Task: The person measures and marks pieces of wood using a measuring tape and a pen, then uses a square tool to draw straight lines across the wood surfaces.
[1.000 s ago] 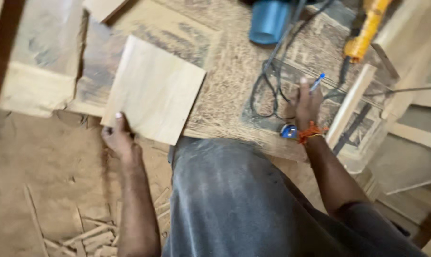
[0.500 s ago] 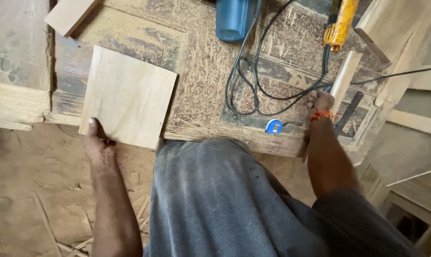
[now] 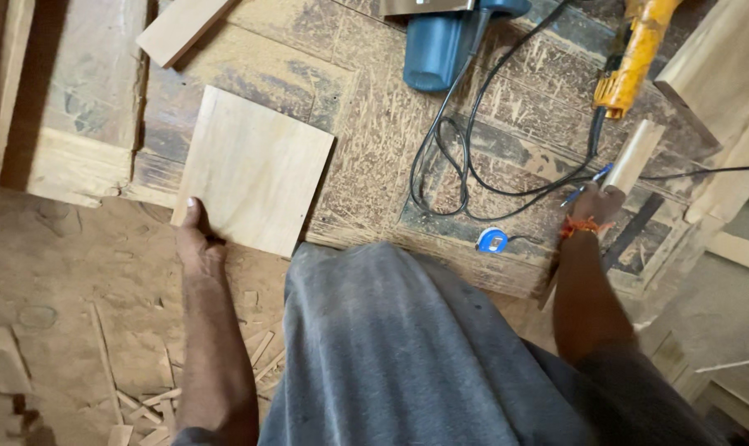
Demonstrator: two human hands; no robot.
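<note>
My left hand [image 3: 197, 239] grips the near corner of a pale square wooden board [image 3: 254, 169] that lies flat on the scarred workbench [image 3: 374, 132], its near edge overhanging the bench. My right hand [image 3: 596, 204] is at the bench's right side, closed around a blue pen [image 3: 585, 186] and resting beside a light wooden stick [image 3: 636, 154]. A small blue tape measure [image 3: 492, 240] lies on the bench just left of that hand.
A blue power tool [image 3: 444, 37] and a yellow power tool [image 3: 634, 54] sit at the far side with black cords [image 3: 465, 157] looped between them. A wood offcut [image 3: 183, 29] lies far left. Wood scraps litter the sawdust floor [image 3: 135, 396].
The view has shifted; my left hand keeps its hold on the board. My right hand has settled next to the wooden stick, pen in hand.
</note>
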